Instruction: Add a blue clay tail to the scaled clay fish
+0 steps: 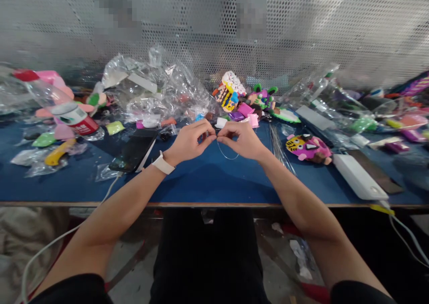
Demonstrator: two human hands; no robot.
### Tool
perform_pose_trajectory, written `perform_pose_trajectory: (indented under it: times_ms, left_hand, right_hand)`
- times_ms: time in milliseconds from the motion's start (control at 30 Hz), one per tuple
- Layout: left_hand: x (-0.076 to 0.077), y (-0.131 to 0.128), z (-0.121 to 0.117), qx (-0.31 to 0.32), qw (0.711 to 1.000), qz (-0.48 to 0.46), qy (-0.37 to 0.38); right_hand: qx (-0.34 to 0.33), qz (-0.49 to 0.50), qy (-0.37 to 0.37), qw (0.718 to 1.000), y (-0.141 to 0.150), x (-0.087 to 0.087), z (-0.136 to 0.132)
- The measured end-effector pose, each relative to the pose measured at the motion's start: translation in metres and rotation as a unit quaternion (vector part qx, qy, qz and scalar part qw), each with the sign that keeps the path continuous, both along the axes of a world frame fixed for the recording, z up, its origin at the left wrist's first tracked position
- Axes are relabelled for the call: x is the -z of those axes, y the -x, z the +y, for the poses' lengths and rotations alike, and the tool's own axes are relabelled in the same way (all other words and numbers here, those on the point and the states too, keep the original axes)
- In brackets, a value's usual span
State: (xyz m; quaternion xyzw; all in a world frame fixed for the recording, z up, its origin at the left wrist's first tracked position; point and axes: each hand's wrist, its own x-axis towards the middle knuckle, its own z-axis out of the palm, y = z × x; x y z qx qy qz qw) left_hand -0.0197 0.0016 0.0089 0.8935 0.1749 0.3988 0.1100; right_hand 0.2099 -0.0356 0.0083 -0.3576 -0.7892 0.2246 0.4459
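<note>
My left hand (196, 139) and my right hand (240, 138) meet fingertip to fingertip above the blue tabletop (214, 183). Both pinch a thin wire (228, 158), which hangs in a loop below the fingers of my right hand. The exact spot where the fingertips press together is too small to make out. Behind my hands lie small coloured clay pieces, among them a pink lump (253, 120) and a white one (220, 123). A bundle of thin straight wires (279, 148) rests to the right of my right hand.
A dark phone (134, 149) with a white cable lies at left, near a clear bottle (75, 116). Crumpled plastic bags (157, 89) line the back against a perforated metal panel (208, 22). At right are a pink-and-yellow clay figure (309, 148) and a white power bank (360, 177).
</note>
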Motion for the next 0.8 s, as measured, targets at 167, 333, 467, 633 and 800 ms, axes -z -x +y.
perform_pose_trajectory:
  times_ms: [167, 333, 467, 633, 800]
  left_hand:
    - [-0.003, -0.005, -0.002, -0.017, 0.993, 0.004, 0.113]
    - [-0.003, -0.012, -0.002, 0.004, 0.934, -0.013, 0.356]
    - [-0.002, -0.016, -0.002, 0.033, 0.832, -0.067, 0.550]
    - [-0.005, -0.016, -0.002, 0.031, 0.739, -0.095, 0.666]
    - [-0.004, -0.012, 0.002, 0.014, 0.835, -0.059, 0.548]
  right_hand:
    - [0.022, -0.107, -0.107, 0.988, -0.003, 0.003, 0.000]
    - [0.024, -0.215, -0.205, 0.955, -0.006, 0.005, 0.000]
    - [0.024, -0.311, -0.287, 0.906, -0.006, 0.004, -0.001]
    - [0.042, -0.353, -0.304, 0.884, -0.004, 0.002, -0.002]
    - [0.036, -0.191, -0.171, 0.966, -0.002, 0.009, 0.003]
